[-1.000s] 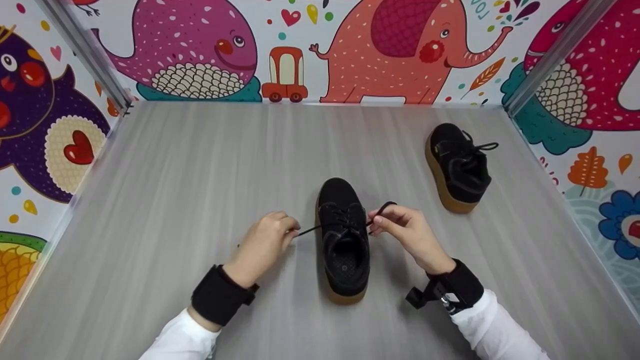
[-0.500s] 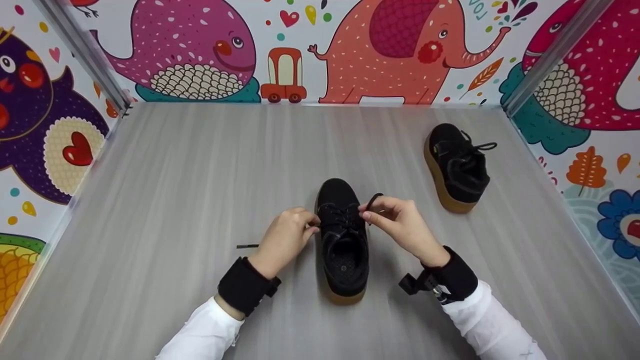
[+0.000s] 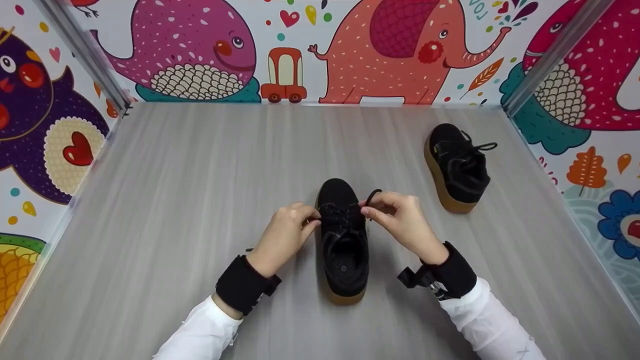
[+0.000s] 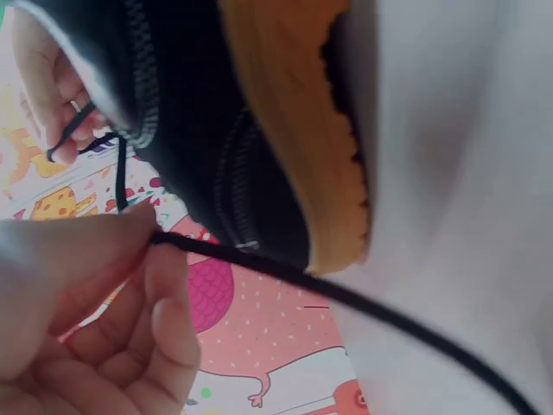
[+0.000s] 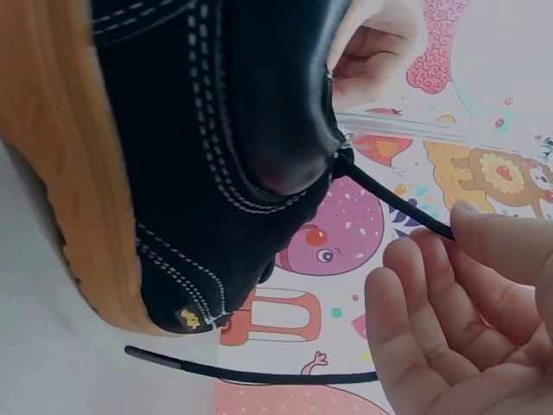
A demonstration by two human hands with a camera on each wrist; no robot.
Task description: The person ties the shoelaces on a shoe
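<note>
A black lace-up shoe [image 3: 336, 191] with a tan sole stands upright, toe pointing away from me. At its left side my left hand [image 3: 284, 235] pinches one shoelace between thumb and forefinger. In the left wrist view the rest of that shoelace [image 4: 346, 296] trails past the fingers. My right hand [image 3: 402, 222] is at the shoe's right side and pinches the other shoelace [image 5: 396, 202] close to the eyelets. A loose length of it arches above the fingers in the head view. Its tipped lace end [image 5: 155, 357] hangs free in the right wrist view.
A second black shoe [image 3: 457, 172], its laces in a bow, stands farther back on the right. The grey wood-grain tabletop [image 3: 200, 165] is bordered by panels [image 3: 285, 30] printed with cartoon animals, at the back and both sides.
My left hand has moved right, up to the shoe's side, and the taut stretch of lace there has shortened. My right hand has come slightly left, closer to the shoe.
</note>
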